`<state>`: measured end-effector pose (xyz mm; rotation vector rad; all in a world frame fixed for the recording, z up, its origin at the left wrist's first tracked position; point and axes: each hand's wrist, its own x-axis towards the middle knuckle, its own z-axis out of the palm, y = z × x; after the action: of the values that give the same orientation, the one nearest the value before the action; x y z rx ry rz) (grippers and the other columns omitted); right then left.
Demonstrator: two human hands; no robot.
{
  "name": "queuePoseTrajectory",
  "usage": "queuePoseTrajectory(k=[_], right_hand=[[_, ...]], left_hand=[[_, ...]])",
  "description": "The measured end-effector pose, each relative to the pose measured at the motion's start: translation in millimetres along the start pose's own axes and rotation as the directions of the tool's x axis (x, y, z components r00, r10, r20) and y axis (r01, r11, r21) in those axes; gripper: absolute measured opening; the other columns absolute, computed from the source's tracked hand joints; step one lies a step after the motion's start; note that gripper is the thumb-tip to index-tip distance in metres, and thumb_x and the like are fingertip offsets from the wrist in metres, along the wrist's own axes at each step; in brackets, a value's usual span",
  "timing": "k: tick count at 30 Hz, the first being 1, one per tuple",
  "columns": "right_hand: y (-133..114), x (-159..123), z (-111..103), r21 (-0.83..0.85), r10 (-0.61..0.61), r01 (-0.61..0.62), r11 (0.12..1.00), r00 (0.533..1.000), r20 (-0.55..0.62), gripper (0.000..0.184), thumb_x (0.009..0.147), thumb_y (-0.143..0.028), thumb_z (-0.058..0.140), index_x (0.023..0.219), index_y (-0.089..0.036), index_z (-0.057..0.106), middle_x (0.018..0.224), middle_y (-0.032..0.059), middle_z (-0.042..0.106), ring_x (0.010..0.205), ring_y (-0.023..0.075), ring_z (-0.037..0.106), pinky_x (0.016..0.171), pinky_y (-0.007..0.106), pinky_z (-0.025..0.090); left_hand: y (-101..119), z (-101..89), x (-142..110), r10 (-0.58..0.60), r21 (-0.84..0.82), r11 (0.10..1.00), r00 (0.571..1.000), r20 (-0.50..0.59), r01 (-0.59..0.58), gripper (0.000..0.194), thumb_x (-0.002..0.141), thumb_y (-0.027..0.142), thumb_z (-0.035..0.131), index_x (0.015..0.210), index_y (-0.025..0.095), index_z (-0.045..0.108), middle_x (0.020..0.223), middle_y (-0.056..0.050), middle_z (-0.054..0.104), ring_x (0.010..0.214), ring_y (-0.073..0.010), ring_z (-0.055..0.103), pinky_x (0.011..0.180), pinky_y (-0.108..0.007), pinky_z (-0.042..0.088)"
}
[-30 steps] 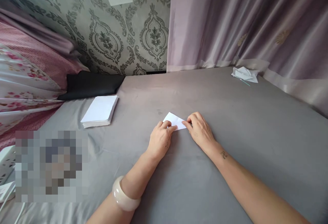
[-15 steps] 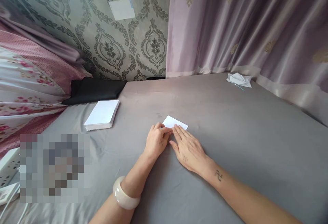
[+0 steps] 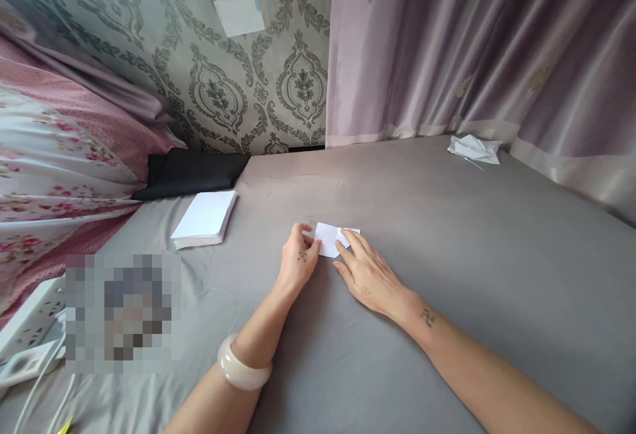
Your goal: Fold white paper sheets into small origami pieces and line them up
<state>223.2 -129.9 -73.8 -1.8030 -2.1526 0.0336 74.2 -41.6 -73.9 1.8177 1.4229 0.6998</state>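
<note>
A small folded white paper (image 3: 326,240) lies on the grey sheet (image 3: 397,209) between my hands, with a crease near its middle. My left hand (image 3: 300,255) pinches its left edge between thumb and curled fingers. Across the paper's right part rests my right hand (image 3: 368,268), palm down with the fingers stretched out and the thumb apart. Those fingers hide part of the paper's right side. A pale bangle (image 3: 243,366) is on my left forearm.
A stack of white paper (image 3: 205,218) stands at the left, before a folded black cloth (image 3: 193,172). Several folded white papers (image 3: 474,149) lie at the far right by the curtain (image 3: 422,43). At the left edge is a white power strip (image 3: 32,315) with cables.
My right hand has gone from pinching the paper's right corner to lying flat over it. The paper's outline has changed from a pointed shape to a more rectangular one.
</note>
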Motion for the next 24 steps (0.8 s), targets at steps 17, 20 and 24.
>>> queuePoseTrajectory(k=[17, 20, 24], right_hand=[[-4.1, -16.5, -15.0, -0.031, -0.085, 0.084, 0.996, 0.996, -0.018, 0.036, 0.097, -0.031, 0.038, 0.122, -0.016, 0.058, 0.132, 0.0124, 0.056, 0.112, 0.0253, 0.051, 0.099, 0.044, 0.039], [-5.2, -13.7, -13.9, -0.026, -0.064, 0.064, 0.998, 0.998, -0.022, 0.035, 0.097, -0.03, 0.039, 0.121, -0.015, 0.06, 0.126, 0.0121, 0.059, 0.108, 0.0252, 0.052, 0.095, 0.042, 0.043], [-0.5, -9.7, -11.6, -0.001, -0.055, 0.055, 0.998, 0.998, -0.041, 0.031, 0.095, -0.024, 0.043, 0.12, -0.017, 0.061, 0.12, 0.0102, 0.062, 0.102, 0.0238, 0.054, 0.09, 0.041, 0.045]], left_hand=[[2.1, -21.8, -18.1, 0.381, 0.261, 0.852, 0.879, 0.287, -0.454, 0.041, 0.077, 0.006, 0.042, 0.106, 0.023, 0.066, 0.096, -0.006, 0.058, 0.087, -0.0181, 0.055, 0.077, -0.03, 0.047], [-5.6, -23.8, -9.8, 0.527, 0.437, 0.69, 0.814, 0.243, -0.577, 0.035, 0.084, 0.008, 0.043, 0.1, 0.025, 0.07, 0.114, -0.011, 0.054, 0.103, -0.0241, 0.049, 0.087, -0.038, 0.044], [-2.9, -24.6, -8.8, 0.634, 0.519, 0.508, 0.706, 0.315, -0.688, 0.027, 0.087, 0.011, 0.044, 0.092, 0.021, 0.069, 0.126, -0.01, 0.055, 0.117, -0.0281, 0.044, 0.091, -0.042, 0.04]])
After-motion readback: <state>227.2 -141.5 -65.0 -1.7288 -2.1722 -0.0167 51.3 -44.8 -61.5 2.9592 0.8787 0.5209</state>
